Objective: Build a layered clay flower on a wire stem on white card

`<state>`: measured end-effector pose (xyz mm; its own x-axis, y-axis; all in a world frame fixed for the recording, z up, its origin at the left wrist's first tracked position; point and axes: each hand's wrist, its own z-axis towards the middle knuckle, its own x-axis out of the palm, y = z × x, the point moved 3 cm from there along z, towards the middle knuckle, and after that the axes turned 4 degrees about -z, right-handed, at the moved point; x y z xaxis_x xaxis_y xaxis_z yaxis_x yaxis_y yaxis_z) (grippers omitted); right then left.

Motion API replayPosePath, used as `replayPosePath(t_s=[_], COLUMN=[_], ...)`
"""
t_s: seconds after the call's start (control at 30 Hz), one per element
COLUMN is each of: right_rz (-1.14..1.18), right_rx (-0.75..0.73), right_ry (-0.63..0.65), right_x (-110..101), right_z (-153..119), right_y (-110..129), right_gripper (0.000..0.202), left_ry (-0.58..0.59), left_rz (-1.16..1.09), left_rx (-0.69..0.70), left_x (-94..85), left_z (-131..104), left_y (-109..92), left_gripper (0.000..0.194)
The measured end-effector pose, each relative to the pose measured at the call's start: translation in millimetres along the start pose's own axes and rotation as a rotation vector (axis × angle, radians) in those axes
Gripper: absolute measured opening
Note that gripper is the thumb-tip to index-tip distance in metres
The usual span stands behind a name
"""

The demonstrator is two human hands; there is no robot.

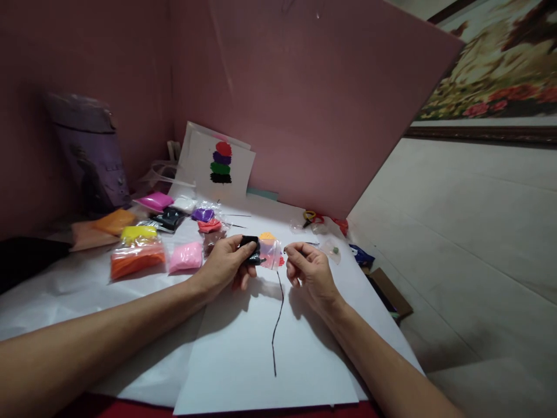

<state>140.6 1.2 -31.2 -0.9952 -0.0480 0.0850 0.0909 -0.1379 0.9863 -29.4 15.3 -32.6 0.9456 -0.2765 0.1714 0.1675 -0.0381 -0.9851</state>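
Note:
My left hand (230, 260) is closed on a small clear plastic bag (270, 254) with black clay (251, 251) in it, its mouth turned to the right. Just right of the bag, my right hand (310, 266) is pinched, with a tiny dark bit (285, 250) at the fingertips. Below both hands lies a white sheet of paper (235, 360) with a thin, wavy black line (278, 325) running down it. An orange-yellow patch (267, 236) and a red patch (282, 261) show behind the bag, partly hidden by it.
Bags of coloured clay, including orange (137, 264), pink (186, 255) and yellow (139, 233), lie at left. A card with stacked colour blobs (221, 162) leans on the pink wall. Scissors (310, 217) lie at the back right; a purple bag (91, 157) stands far left.

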Motion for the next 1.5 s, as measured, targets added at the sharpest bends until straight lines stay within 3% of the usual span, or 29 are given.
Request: replayPosePath(t_s=[0.13,0.37,0.53,0.77,1.5], right_rz=[0.148,0.382,0.481,0.475,0.549], right_rx=[0.048,0.129,0.250,0.245,0.260], right_ry=[-0.027,-0.069,-0.004,0.054,0.071], right_x=[-1.1,-3.8,-4.6,-3.7,-2.7], right_z=[1.9,5.3,5.0,5.6,5.3], right_y=[-0.1,0.8,-2.1,-4.2,-0.4], right_gripper=[0.031,0.015,0.015,0.020,0.006], left_ry=[0.001,-0.021,-0.032,-0.038,-0.064], left_rz=[-0.022,-0.002,-0.009,-0.013,0.021], left_rx=[-0.006,0.016,0.030,0.047,0.039], left_x=[-1.2,-1.9,-4.3,-4.5,-4.6], left_z=[0.3,-0.3,0.7,1.7,0.7], left_y=[0.8,-2.4,-1.7,-2.0,-6.1], left_gripper=[0.019,0.017,0.017,0.018,0.018])
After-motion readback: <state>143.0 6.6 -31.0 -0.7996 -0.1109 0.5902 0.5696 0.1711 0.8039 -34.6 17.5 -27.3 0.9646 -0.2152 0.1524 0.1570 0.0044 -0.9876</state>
